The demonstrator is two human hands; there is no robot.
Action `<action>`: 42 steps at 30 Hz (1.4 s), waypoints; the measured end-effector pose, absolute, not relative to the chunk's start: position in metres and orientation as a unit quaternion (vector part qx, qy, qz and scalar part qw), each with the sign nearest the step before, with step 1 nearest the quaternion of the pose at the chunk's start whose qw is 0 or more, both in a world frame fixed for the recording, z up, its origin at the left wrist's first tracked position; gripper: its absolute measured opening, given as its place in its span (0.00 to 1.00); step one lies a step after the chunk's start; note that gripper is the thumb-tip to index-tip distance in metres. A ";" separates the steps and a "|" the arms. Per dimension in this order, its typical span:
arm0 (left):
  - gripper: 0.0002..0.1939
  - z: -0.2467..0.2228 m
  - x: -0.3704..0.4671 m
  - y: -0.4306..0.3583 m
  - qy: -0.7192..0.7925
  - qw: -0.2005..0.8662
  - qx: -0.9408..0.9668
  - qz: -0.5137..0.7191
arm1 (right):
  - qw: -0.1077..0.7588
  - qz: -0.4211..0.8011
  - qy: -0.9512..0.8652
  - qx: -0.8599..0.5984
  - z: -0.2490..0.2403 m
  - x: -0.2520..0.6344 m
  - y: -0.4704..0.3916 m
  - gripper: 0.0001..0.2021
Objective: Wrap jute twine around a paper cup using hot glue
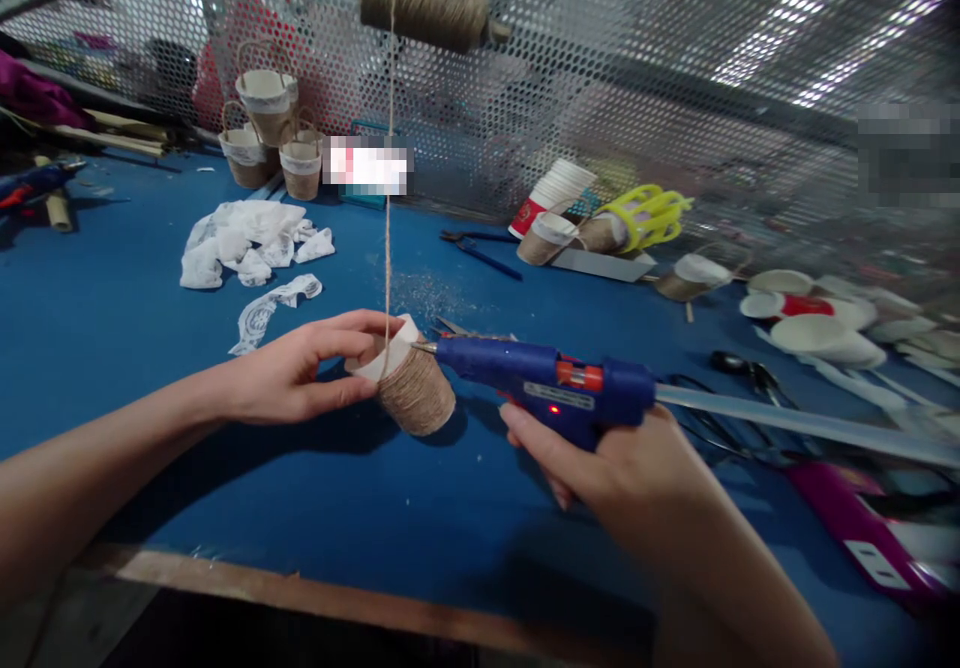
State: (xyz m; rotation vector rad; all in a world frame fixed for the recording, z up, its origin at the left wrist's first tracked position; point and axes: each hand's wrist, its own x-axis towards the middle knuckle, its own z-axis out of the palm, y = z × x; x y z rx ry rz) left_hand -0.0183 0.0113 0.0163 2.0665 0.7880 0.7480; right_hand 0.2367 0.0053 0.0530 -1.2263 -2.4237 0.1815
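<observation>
My left hand [315, 363] grips a paper cup [416, 393] by its white rim, fingers inside and thumb outside. Brown twine is wound round most of the cup, which lies tilted just over the blue table. From it a strand of twine [388, 238] runs up to a large spool [424, 8]. My right hand [592, 458] is closed round the handle of a blue glue gun [540, 378], whose red light is lit. The metal nozzle is at the cup, near the edge where twine meets white paper. A long clear glue stick [795, 423] sticks out of the gun's back.
White lace [247, 238] lies in a heap behind my left hand. Finished twine cups [259, 143] with handles are stacked at the back left. Pliers [484, 253] and stacked paper cups [555, 198] stand behind. A purple power strip [862, 533] is at right; another glue gun [37, 186] at left.
</observation>
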 end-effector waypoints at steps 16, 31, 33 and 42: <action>0.06 0.018 -0.018 0.009 0.319 0.378 0.822 0.284 | 0.215 0.339 -0.739 -0.541 0.048 0.232 0.017 0.17; 0.09 0.018 -0.019 0.009 0.304 0.368 0.824 0.305 | 0.209 0.176 -0.672 -0.689 0.012 0.237 0.108 0.14; 0.08 0.018 -0.018 0.009 0.301 0.369 0.824 0.306 | 0.203 0.149 -0.674 -0.695 0.009 0.235 0.115 0.14; 0.07 0.020 -0.015 0.007 0.296 0.375 0.827 0.297 | 0.243 0.272 -0.802 -0.473 0.047 0.173 0.069 0.12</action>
